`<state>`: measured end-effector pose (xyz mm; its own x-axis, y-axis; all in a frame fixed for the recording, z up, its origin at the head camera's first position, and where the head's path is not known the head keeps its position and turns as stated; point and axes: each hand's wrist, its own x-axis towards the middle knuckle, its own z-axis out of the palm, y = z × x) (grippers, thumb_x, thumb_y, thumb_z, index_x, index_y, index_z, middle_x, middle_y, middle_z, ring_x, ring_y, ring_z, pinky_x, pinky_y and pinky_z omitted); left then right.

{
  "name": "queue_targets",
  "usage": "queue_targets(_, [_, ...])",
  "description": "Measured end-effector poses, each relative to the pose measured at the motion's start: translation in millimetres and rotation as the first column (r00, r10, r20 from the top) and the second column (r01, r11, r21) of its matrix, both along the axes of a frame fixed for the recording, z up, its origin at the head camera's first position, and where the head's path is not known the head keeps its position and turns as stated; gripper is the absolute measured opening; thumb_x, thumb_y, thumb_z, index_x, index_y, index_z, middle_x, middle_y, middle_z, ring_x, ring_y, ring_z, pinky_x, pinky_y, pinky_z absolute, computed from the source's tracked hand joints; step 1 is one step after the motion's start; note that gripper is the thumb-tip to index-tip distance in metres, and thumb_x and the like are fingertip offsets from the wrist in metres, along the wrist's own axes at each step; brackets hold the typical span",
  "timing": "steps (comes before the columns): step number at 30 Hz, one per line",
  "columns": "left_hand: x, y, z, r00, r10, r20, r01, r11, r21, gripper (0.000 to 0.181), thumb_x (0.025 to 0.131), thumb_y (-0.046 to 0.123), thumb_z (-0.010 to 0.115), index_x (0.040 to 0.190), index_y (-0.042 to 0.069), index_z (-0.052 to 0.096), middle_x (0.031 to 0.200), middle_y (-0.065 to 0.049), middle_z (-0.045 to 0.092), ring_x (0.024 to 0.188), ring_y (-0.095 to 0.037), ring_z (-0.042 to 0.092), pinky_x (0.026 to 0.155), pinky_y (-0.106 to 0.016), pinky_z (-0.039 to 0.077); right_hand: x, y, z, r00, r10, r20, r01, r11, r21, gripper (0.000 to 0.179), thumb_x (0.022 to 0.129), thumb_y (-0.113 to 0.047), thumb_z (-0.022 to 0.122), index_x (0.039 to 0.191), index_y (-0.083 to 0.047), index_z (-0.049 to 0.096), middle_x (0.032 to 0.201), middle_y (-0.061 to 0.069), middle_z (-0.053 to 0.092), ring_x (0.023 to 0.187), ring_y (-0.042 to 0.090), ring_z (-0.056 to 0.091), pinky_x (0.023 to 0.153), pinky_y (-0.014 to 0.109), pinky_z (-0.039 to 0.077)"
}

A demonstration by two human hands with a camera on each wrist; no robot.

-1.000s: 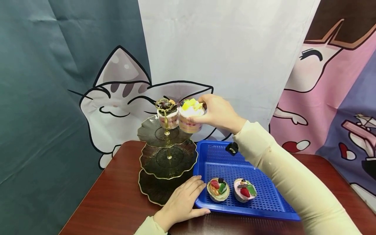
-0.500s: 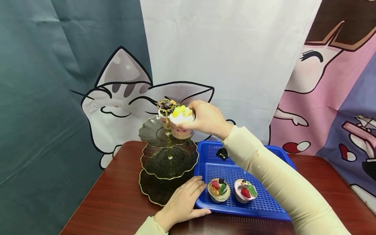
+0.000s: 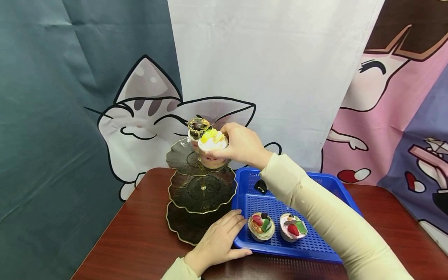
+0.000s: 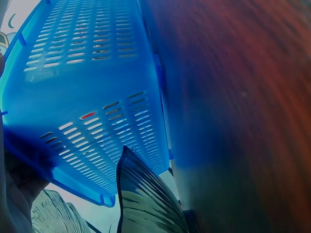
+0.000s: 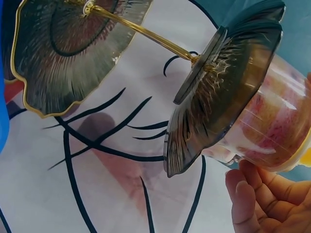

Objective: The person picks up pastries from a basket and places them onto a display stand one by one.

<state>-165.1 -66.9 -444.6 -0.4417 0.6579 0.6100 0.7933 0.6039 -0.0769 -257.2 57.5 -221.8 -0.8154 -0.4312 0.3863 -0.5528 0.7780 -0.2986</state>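
My right hand [image 3: 244,144] grips a clear dessert cup [image 3: 212,157] with cream and yellow fruit on top. The cup is over the right part of the top tier of a three-tier dark stand [image 3: 202,200] with gold edges. In the right wrist view, the layered cup [image 5: 277,114] shows past the tier's edge, fingers [image 5: 245,194] against its side; whether its base touches the tier I cannot tell. Behind it stands another dessert cup [image 3: 194,144] with a dark topping, partly hidden. My left hand [image 3: 218,237] rests on the left front corner of a blue basket [image 3: 290,254], fingers straight.
Two fruit-topped cupcakes, one cream [image 3: 261,232] and one pink [image 3: 289,235], sit in the basket near its front. The stand and basket are side by side on a reddish-brown table [image 3: 122,237]. A printed curtain [image 3: 280,58] hangs close behind.
My right hand has moved left and slightly down with the yellow-topped dessert cup, from beside the dark-topped one to in front of it. My left hand has stayed on the basket.
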Motion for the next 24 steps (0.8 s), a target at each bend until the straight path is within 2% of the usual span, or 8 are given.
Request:
queue_targets(9, [0.2,-0.2,-0.6,1.000,0.009,-0.011,-0.009,1.000,-0.005,0.067,0.076,0.064,0.067,0.115,0.010,0.066,0.118,-0.001,0.064,0.126,-0.017,0.053,0.110,-0.028,0.040,1.9,-0.8,-1.8,1.000,0.003,-0.013,-0.004,1.000,-0.007,0.055,0.072,-0.054,0.074,0.103,-0.011,0.063,0.093,0.001,0.065,0.078,0.016,0.058,0.065,0.031,0.050])
queue_targets(24, [-0.5,-1.3,-1.0,1.000,-0.007,-0.009,0.007,1.000,-0.003,0.067,0.078,0.065,0.064,0.115,0.009,0.065,0.117,-0.002,0.064,0.126,-0.017,0.053,0.111,-0.028,0.039,4.5,-1.4,-2.8,1.000,-0.014,0.022,0.014,1.000,-0.003,0.058,0.074,-0.058,0.073,0.106,-0.011,0.063,0.096,0.001,0.065,0.081,0.015,0.059,0.066,0.032,0.050])
